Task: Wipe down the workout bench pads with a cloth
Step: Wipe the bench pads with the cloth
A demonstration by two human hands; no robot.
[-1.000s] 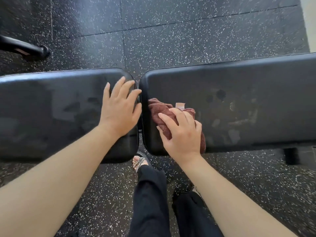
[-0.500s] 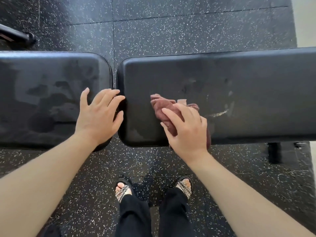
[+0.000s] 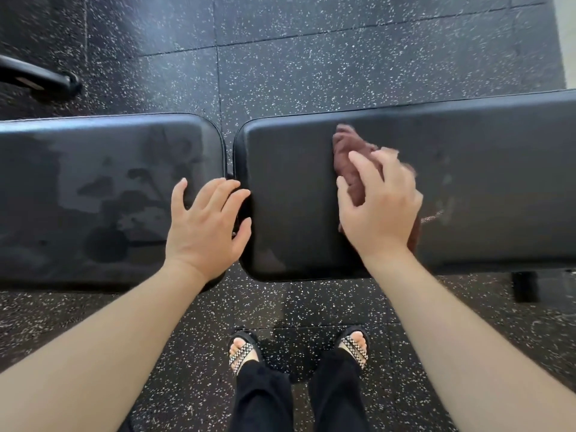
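Observation:
Two black bench pads lie side by side with a narrow gap between them. The left pad [image 3: 93, 198] shows damp streaks. On the right pad [image 3: 483, 188] lies a crumpled maroon cloth [image 3: 349, 163], and my right hand [image 3: 378, 207] presses flat on it, fingers spread, covering most of it. My left hand [image 3: 207, 226] rests flat and empty on the left pad's right edge, its fingertips reaching over the gap. The cloth and my right fingers are blurred.
Black speckled rubber floor tiles [image 3: 343, 57] lie all around. A black equipment foot [image 3: 40, 79] sticks in at the upper left. A bench leg [image 3: 525, 286] stands under the right pad. My sandalled feet [image 3: 299, 350] are close to the bench.
My right hand has slid the cloth rightward and farther across the right pad. My left hand stays at the left pad's edge. The view has shifted slightly.

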